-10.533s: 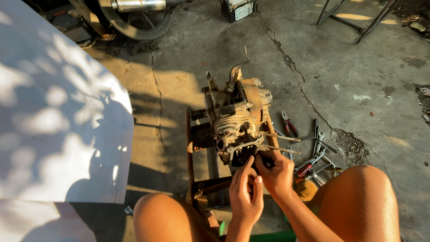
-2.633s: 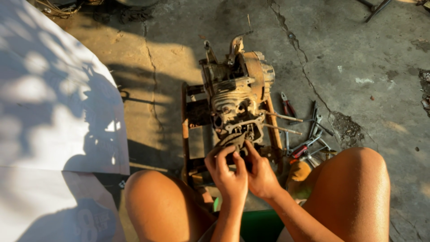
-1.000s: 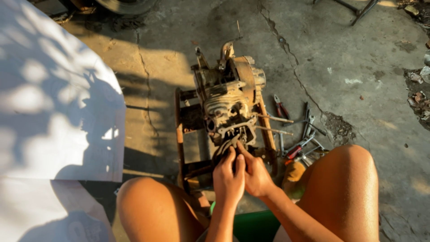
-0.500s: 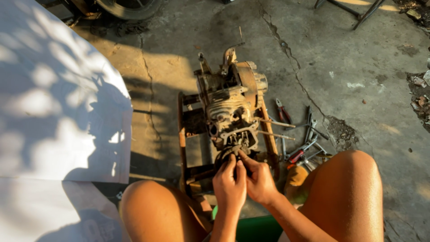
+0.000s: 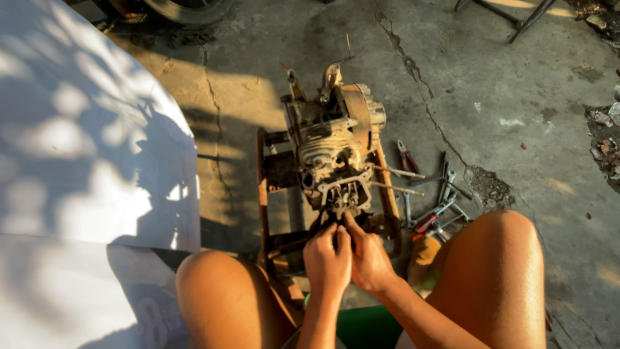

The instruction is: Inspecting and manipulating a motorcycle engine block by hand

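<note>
In the head view, a small, grimy engine block (image 5: 336,152) sits on a rusty metal frame (image 5: 261,194) on the cracked concrete floor (image 5: 516,97), between the seated person's bare knees. By its look it is cast metal, so I judge it heavy, rigid and probably greasy; it would not shift under finger pressure, and lifting it would call for both hands on the body or the frame, not on the thin studs (image 5: 397,173) sticking out to its right. The open near face, with its small inner parts, looks like the delicate spot, best worked with fingertips only. Both hands meet at that near end. The left hand (image 5: 327,258) is curled with its knuckles up, fingers bunched toward the engine's lower edge; the right hand (image 5: 368,255) lies touching it, with one finger stretched forward onto the block's near face. Each grip looks nearly closed, but whether either pinches some small part I cannot tell, as the fingertips hide one another. The forearms rise from the lower edge of the frame, close together. A scatter of hand tools (image 5: 439,200), red-handled pliers among them, lies on the floor just right of the engine, and a white sheet (image 5: 77,161) covers something large on the left.
</note>
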